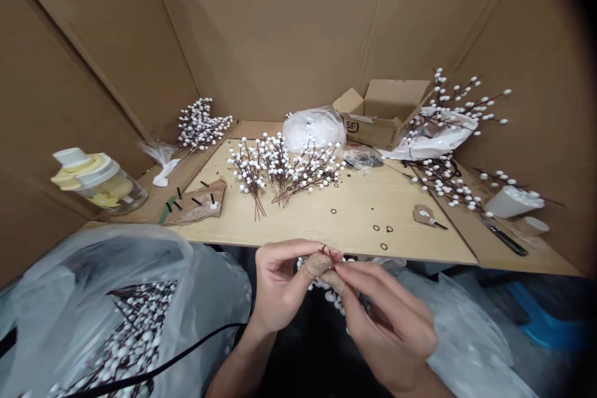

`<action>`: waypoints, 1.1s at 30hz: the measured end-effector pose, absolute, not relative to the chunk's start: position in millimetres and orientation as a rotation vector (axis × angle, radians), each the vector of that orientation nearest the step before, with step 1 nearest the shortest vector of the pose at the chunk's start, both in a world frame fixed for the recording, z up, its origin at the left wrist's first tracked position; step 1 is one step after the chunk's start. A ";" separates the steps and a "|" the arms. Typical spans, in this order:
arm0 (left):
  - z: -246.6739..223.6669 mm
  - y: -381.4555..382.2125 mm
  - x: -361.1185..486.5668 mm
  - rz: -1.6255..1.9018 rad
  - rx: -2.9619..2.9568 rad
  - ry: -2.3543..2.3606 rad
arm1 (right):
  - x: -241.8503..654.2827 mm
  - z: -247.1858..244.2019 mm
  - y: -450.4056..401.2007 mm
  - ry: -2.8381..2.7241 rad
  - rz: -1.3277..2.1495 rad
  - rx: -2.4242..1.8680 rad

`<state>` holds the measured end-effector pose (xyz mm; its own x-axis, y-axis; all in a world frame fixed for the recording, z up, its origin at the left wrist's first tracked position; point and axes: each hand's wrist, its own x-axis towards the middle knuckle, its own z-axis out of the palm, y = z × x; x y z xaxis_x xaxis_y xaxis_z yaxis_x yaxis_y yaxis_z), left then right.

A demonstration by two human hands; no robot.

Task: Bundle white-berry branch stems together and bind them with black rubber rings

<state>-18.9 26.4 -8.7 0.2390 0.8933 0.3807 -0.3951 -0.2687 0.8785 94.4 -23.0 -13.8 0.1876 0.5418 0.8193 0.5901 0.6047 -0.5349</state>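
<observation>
My left hand (286, 280) and my right hand (389, 317) meet just off the table's front edge, thumbs and fingertips pinched together. Between them is a white berry branch (330, 296); its brown stem end shows at the fingertips and its white berries hang below, partly hidden by the hands. Both thumbs look covered in a tan wrap. Beyond my hands, three bunches of white berry branches (280, 165) lie on the table (298, 230). Several small black rings (376, 228) are scattered to the right of them.
An open plastic bag (200, 286) full of berry branches stands at left, near a jug (100, 180). Cardboard (205, 199) with black sticks lies on the table. Behind are a plastic bundle (314, 127) and an open box (377, 115). A knife (506, 239) lies at right.
</observation>
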 end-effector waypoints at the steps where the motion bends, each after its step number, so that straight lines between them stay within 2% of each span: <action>1: -8.6 26.4 -18.6 1.352 1.315 0.532 | 95.2 -13.8 -23.9 -1.440 -0.052 -1.024; 8: -13.3 26.4 -12.9 1.350 1.300 0.544 | 97.1 -9.2 -24.9 -1.362 0.077 -1.034; 22: -6.6 29.1 -12.1 1.290 1.301 0.651 | 117.7 -9.1 -25.8 -1.535 -0.069 -1.098; 33: -6.7 27.6 -7.6 1.334 1.293 0.667 | 115.3 -24.1 -19.0 -1.695 -0.443 -1.149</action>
